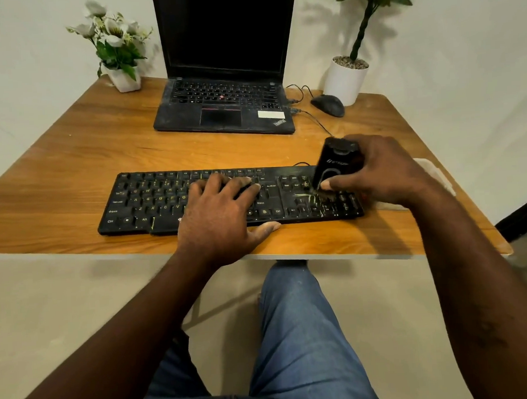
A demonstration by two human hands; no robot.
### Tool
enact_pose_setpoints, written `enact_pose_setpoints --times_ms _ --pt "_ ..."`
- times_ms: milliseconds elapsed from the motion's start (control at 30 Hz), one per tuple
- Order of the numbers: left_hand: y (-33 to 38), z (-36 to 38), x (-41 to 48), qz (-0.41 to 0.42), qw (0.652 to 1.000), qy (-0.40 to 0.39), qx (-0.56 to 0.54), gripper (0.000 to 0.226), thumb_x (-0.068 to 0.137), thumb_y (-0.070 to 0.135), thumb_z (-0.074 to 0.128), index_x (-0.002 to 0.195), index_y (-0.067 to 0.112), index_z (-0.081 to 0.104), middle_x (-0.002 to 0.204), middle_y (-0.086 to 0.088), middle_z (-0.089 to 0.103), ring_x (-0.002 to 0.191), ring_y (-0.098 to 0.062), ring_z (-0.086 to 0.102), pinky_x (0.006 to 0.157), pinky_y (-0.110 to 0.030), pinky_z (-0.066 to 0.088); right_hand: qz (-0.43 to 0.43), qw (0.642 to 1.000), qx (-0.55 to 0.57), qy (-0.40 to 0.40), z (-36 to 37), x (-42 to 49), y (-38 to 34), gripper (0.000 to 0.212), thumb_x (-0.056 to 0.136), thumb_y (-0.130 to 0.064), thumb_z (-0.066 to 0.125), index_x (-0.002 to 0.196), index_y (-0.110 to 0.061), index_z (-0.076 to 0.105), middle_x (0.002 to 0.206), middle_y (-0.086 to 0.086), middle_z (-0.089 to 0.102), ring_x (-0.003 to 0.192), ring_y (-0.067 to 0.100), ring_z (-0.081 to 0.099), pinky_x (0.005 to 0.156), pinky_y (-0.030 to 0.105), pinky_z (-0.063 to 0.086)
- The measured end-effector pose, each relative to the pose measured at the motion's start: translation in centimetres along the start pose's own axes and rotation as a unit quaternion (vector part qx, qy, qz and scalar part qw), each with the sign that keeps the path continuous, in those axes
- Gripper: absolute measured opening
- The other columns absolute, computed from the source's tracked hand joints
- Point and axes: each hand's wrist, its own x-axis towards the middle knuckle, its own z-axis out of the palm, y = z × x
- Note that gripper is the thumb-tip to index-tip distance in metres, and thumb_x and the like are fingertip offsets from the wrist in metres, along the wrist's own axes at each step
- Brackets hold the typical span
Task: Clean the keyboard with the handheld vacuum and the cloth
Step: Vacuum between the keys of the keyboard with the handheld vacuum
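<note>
A black keyboard [152, 202] lies across the near part of the wooden desk [85, 147]. My left hand [220, 213] rests flat on its middle keys, fingers spread, thumb at the front edge. My right hand [383, 171] grips a small black handheld vacuum [336, 162], which stands tilted with its nozzle down on the keys at the keyboard's right end. A pale cloth [435, 172] lies on the desk to the right, mostly hidden behind my right hand.
An open black laptop [227, 106] stands at the back centre, with a black mouse [327, 104] and cables to its right. White flowers in a pot [121, 75] sit back left, a potted plant [346, 76] back right. The desk's front edge runs just below the keyboard.
</note>
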Motion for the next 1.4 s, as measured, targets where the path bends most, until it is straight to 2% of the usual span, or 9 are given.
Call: enact_pose_setpoints --times_ms 100,167,267,467,633,833,967,1200,1400 --pt "0.2 0.0 0.1 0.012 1.0 0.006 -0.007 0.086 0.088 0.086 0.03 0.149 0.03 0.049 0.152 0.005 0.051 0.133 -0.025 0.043 0.104 -0.048 0.035 0.016 0.994 0.019 0.107 0.1 -0.1 1.3 0.061 0.07 -0.036 0.094 0.124 -0.028 0.067 0.113 -0.01 0.072 0.1 0.007 0.068 0.085 0.027 0.055" --pt "0.6 -0.1 0.3 0.039 0.999 0.003 -0.009 0.082 0.09 0.082 0.031 0.152 0.03 0.046 0.156 0.005 0.046 0.139 -0.025 0.039 0.107 -0.05 0.033 0.016 0.99 0.043 0.131 0.5 -0.3 1.3 0.06 0.071 -0.034 0.093 0.124 -0.029 0.066 0.112 -0.012 0.071 0.103 0.009 0.068 0.09 0.031 0.057" --pt "1.4 -0.2 0.6 0.071 0.997 -0.009 -0.002 0.08 0.094 0.079 0.027 0.155 0.03 0.043 0.161 0.006 0.042 0.145 -0.025 0.035 0.113 -0.052 0.03 0.008 0.99 0.052 0.131 1.5 -0.4 0.4 0.058 0.071 -0.033 0.093 0.122 -0.031 0.065 0.11 -0.011 0.07 0.102 0.011 0.068 0.089 0.031 0.056" --pt "2.9 0.0 1.0 0.098 0.995 0.015 -0.014 0.068 0.096 0.071 0.039 0.141 0.025 0.059 0.144 0.002 0.059 0.137 -0.027 0.043 0.106 -0.051 0.034 -0.044 0.996 -0.014 0.074 5.5 0.4 -1.9 0.051 0.072 -0.044 0.09 0.115 -0.03 0.067 0.104 -0.007 0.075 0.09 0.01 0.069 0.08 0.034 0.059" --pt "2.6 0.1 0.8 0.077 0.995 0.044 -0.04 0.061 0.094 0.071 0.046 0.132 0.029 0.067 0.137 -0.001 0.055 0.128 -0.027 0.042 0.099 -0.048 0.038 0.023 0.998 -0.057 0.015 2.6 0.2 0.3 0.056 0.069 -0.043 0.092 0.118 -0.032 0.067 0.11 -0.006 0.074 0.099 0.015 0.069 0.09 0.039 0.057" --pt "2.5 0.4 0.8 0.078 0.995 0.054 -0.039 0.063 0.094 0.073 0.044 0.132 0.029 0.067 0.125 -0.002 0.055 0.119 -0.025 0.044 0.094 -0.045 0.037 0.01 0.995 -0.054 0.08 4.2 -0.1 -0.6 0.057 0.07 -0.045 0.091 0.121 -0.033 0.067 0.111 -0.006 0.076 0.095 0.013 0.068 0.083 0.031 0.055" --pt "2.4 0.3 0.7 0.075 0.994 0.069 -0.045 0.06 0.094 0.072 0.046 0.128 0.028 0.07 0.122 -0.002 0.056 0.116 -0.025 0.044 0.091 -0.044 0.037 -0.027 0.992 -0.088 0.088 6.4 0.3 -1.9 0.051 0.072 -0.051 0.087 0.114 -0.032 0.066 0.105 -0.007 0.076 0.089 0.015 0.07 0.077 0.034 0.058" --pt "2.4 0.4 0.7 0.068 0.993 0.071 -0.064 0.06 0.094 0.072 0.047 0.128 0.028 0.07 0.12 0.001 0.056 0.113 -0.023 0.045 0.09 -0.044 0.039 0.056 0.992 -0.065 0.088 2.7 -0.7 0.6 0.063 0.069 -0.048 0.091 0.125 -0.031 0.067 0.116 -0.006 0.075 0.101 0.015 0.068 0.087 0.034 0.055" --pt "2.3 0.6 0.7 0.064 0.993 0.066 -0.078 0.061 0.092 0.073 0.047 0.125 0.028 0.071 0.123 0.002 0.057 0.115 -0.023 0.045 0.09 -0.044 0.04 -0.005 0.989 -0.075 0.124 7.2 -0.4 -2.4 0.051 0.074 -0.052 0.085 0.116 -0.034 0.065 0.109 -0.005 0.076 0.095 0.018 0.07 0.08 0.04 0.059"
